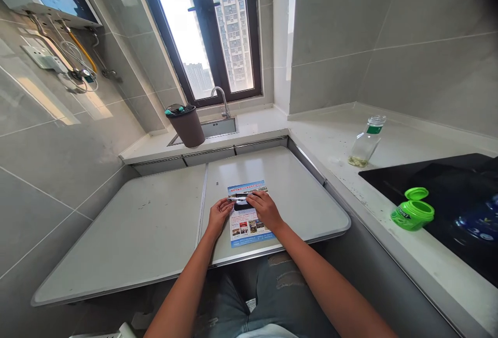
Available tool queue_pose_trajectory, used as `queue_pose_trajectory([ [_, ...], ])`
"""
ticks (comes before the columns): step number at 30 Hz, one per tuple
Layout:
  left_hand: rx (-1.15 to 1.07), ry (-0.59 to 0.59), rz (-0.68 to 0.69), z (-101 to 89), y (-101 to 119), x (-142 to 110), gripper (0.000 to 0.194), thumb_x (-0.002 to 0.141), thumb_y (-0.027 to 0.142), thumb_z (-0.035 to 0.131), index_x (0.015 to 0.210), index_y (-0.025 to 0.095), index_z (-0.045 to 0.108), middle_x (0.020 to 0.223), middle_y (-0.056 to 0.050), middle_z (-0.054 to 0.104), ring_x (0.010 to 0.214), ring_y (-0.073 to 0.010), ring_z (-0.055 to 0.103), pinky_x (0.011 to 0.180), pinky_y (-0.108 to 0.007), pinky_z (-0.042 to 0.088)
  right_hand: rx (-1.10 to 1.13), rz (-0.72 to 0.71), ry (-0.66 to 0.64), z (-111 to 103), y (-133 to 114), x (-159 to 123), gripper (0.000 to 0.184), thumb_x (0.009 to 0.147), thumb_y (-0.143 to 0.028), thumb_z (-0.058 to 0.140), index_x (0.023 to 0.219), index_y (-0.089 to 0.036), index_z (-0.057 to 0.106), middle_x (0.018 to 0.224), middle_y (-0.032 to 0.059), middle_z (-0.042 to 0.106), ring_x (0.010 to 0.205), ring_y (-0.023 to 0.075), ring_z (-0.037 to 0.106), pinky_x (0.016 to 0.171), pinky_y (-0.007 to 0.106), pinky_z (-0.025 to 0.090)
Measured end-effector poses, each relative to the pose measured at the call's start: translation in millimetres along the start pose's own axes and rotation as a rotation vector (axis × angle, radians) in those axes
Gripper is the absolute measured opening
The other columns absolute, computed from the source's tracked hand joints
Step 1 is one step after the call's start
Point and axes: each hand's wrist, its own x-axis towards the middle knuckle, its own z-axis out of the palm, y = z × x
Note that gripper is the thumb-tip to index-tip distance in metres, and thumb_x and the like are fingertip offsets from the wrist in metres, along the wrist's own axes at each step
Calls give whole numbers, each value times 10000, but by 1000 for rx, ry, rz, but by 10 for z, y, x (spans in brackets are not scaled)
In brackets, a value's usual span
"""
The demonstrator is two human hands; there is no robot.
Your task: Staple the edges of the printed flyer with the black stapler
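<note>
Nearest are the person's legs in torn dark jeans (272, 296), under the edge of a folding table (163, 224). Above a printed leaflet (243, 219) on it, both hands have nearly closed fingers on a slim black-and-silver object (235, 198): the left hand (219, 216) pinches its left end, the right hand (266, 209) curls around its right end. A small dark item (241, 206) shows between them, too small to identify. Right of the table, an open green tub (413, 214) stands by a black cooktop (459, 187), a glass bottle (365, 143) beyond. Behind, a brown bin (189, 126) stands beside a sink (220, 127).
</note>
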Motion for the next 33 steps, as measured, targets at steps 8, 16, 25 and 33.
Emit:
queue_pose_trajectory([
  [8,-122,27,-57,17,40,-7,590,718,362,886,1207,121,661,1207,-182,747,1137,-299,719,1127,-502,469,-209,-149,39,53,15,-31,437,1027,-90,447,1366,-287,641,1371,15,674,1361,241,540,1189,498,412],
  [16,-186,15,-64,25,37,-11,566,697,374,903,1166,125,708,1153,-160,771,1089,-287,735,1073,-449,512,-234,-248,132,63,-14,-17,473,983,-36,473,1373,-260,620,1320,45,698,1326,248,556,1134,479,466],
  [25,-189,50,-95,-26,-24,0,525,781,483,836,1112,95,712,1115,-197,765,939,-251,771,897,-388,617,81,278,180,77,130,8,401,890,-68,534,1256,-215,607,1171,97,693,1131,270,628,1003,454,533],
  [33,-62,-81,-58,52,12,-31,501,814,564,767,968,89,722,741,-59,716,517,-105,611,497,-221,495,113,401,18,191,251,3,409,831,-63,616,1203,-231,639,1198,82,701,1133,262,651,1011,414,518],
])
